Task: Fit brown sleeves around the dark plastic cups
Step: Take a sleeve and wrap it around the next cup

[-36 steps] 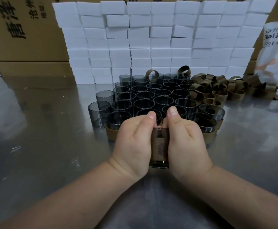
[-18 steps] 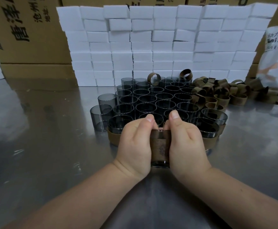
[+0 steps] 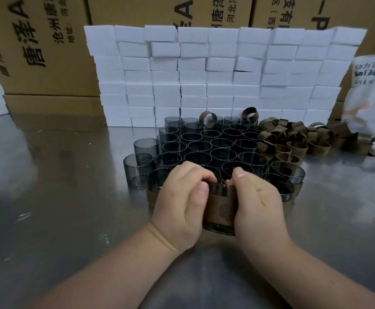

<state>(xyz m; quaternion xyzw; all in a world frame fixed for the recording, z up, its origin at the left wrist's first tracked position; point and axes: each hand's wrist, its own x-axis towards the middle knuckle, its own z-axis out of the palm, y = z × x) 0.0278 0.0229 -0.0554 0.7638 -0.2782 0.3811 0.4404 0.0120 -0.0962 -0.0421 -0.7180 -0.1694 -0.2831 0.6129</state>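
Shiny steel table [image 3: 48, 197], pretty reflective. Sitting on it: a tight bunch of dark see-through cups [image 3: 222, 143] in the middle, a messy heap of brown sleeves [image 3: 298, 134] just to their right, a stacked wall of white foam blocks [image 3: 222, 74] along the back, and a white bag [image 3: 369, 97] at the far right.

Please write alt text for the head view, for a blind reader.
The left hand and right hand grip a dark cup wearing a brown sleeve at a metal table. Behind stand bare cups, loose sleeves at right, and a white block wall.
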